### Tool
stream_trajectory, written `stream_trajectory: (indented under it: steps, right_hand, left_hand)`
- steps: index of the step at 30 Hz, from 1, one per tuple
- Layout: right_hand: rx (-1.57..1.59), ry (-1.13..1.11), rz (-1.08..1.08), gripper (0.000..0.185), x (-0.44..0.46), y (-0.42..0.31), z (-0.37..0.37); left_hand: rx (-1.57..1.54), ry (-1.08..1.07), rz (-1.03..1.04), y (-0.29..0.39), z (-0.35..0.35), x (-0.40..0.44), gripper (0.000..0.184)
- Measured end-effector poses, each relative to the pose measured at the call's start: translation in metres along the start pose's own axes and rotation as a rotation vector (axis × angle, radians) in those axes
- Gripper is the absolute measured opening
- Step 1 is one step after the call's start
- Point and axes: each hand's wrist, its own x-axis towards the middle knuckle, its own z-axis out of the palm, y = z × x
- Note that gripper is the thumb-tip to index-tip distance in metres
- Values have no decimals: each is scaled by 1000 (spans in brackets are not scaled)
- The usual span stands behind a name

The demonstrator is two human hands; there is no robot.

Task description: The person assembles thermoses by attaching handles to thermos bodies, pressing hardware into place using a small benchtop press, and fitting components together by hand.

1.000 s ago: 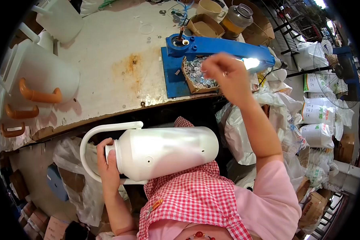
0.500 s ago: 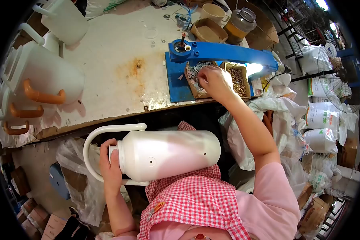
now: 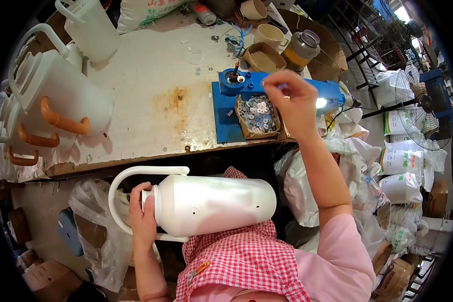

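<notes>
Okay, I'm gripping the white jug [image 3: 219,205] by its neck, left hand [image 3: 143,216] wrapping around it with the thumb pressing on the near side. The jug is lying on its side in front of the checked apron [image 3: 241,261], off the table [image 3: 136,85], just beyond its near edge. Its neck is pointing left, its base right, and its white loop handle [image 3: 117,194] is curving out around the left hand.

I'm hovering the right hand [image 3: 296,100] over the blue machine [image 3: 224,123] near the table's near right corner, fingers bending toward the thumb; I'm not managing to tell whether the tips are closing or pinching anything. Just below and left of it, an open box of washers [image 3: 259,116] is sitting by the near edge.

Behind the machine, a brown carton [image 3: 263,58] is standing near a jar [image 3: 301,50] at the right edge. Jugs with orange handles [image 3: 75,95] are crowding the left edge, a printed sack [image 3: 141,15] is lying at the far edge, and a rusty stain [image 3: 179,95] is marking the middle.
</notes>
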Motion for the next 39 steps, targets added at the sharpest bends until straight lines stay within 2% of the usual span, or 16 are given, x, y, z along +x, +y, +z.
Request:
stream_trajectory:
  steps: [2,4,10,18,21,23,24,25,26,27,29,30,33,35,36,39]
  right_hand:
    - [-5,184,-161,8,23,-5,8]
    - [9,193,-223,11,38,-3,17]
    - [-440,149,-731,15,52,12,25]
    - [-673,97,-908,22,51,12,20]
    - [-597,174,-872,16,27,8,14]
    - [-372,173,-526,11,-20,-5,-1]
    - [-339,46,-398,8,-45,-5,-10]
    - [-230,-126,-17,9,-74,-5,-10]
    - [-190,-240,67,13,-85,-15,-2]
    - [19,-411,378,22,-97,-20,7]
    - [491,-615,343,50,-108,-13,38]
    - [381,-557,219,56,-101,-26,55]
    - [428,-322,208,43,-44,-43,74]
    - [538,-241,209,39,-18,-34,71]
    - [622,-221,238,37,-10,-25,63]
    - [666,-29,174,35,-2,-1,29]
  left_hand:
    - [-3,-2,-38,3,0,-1,29]
    - [8,0,-31,3,0,-1,30]
    - [11,3,-40,-2,-2,-2,31]
    - [387,-96,131,28,-15,4,30]
    - [394,-92,158,35,-23,0,25]
    - [339,87,118,29,-41,-14,21]
    - [286,183,143,20,-56,-22,18]
    - [359,246,166,20,-75,-31,21]
    - [234,314,41,23,-91,-39,27]
    - [195,385,15,24,-103,-45,29]
    - [174,453,10,25,-116,-43,30]
    - [137,508,10,23,-117,-35,32]
    - [280,616,102,7,-106,-5,35]
    - [128,606,78,28,-98,23,38]
    - [-202,550,-21,52,-87,38,40]
    - [-121,425,35,95,-60,82,41]
